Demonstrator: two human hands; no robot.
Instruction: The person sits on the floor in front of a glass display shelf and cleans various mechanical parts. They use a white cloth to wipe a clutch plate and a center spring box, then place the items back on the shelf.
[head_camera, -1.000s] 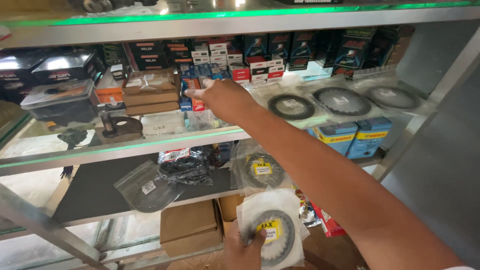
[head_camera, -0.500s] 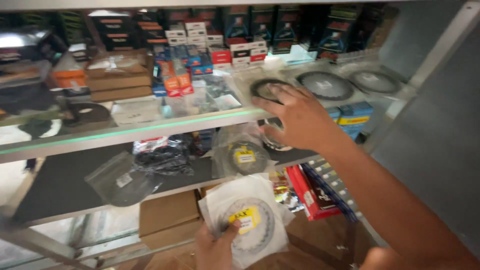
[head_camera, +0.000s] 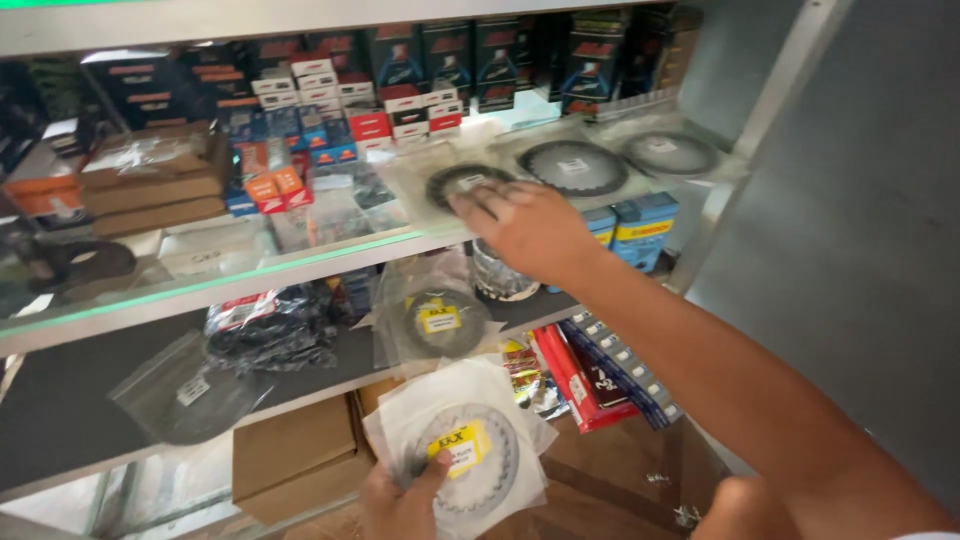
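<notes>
Since a second ago our right hand (head_camera: 530, 228) has travelled from the small boxes at upper centre across to the right, and now lies flat, fingers spread and gripping nothing, on a bagged dark ring plate (head_camera: 462, 182) at the front of the glass shelf (head_camera: 300, 262). That puts the hand on the same kind of part that our left hand (head_camera: 400, 500) holds at the bottom centre of the frame: a bagged toothed ring plate with a yellow label (head_camera: 468, 452), pinched in a closed grip with the thumb over the bag.

Two more bagged ring plates (head_camera: 575, 165) lie to the right on the same shelf, just beside the one we touch. Behind them stand rows of small red, white and blue cartons (head_camera: 330, 110), closed, so we cannot tell what they hold. On the dark lower shelf (head_camera: 60, 420), clear bags hold another labelled plate (head_camera: 438, 322) and a black tangle of parts (head_camera: 272, 325). A brown cardboard box (head_camera: 295, 455) sits below, shut.
</notes>
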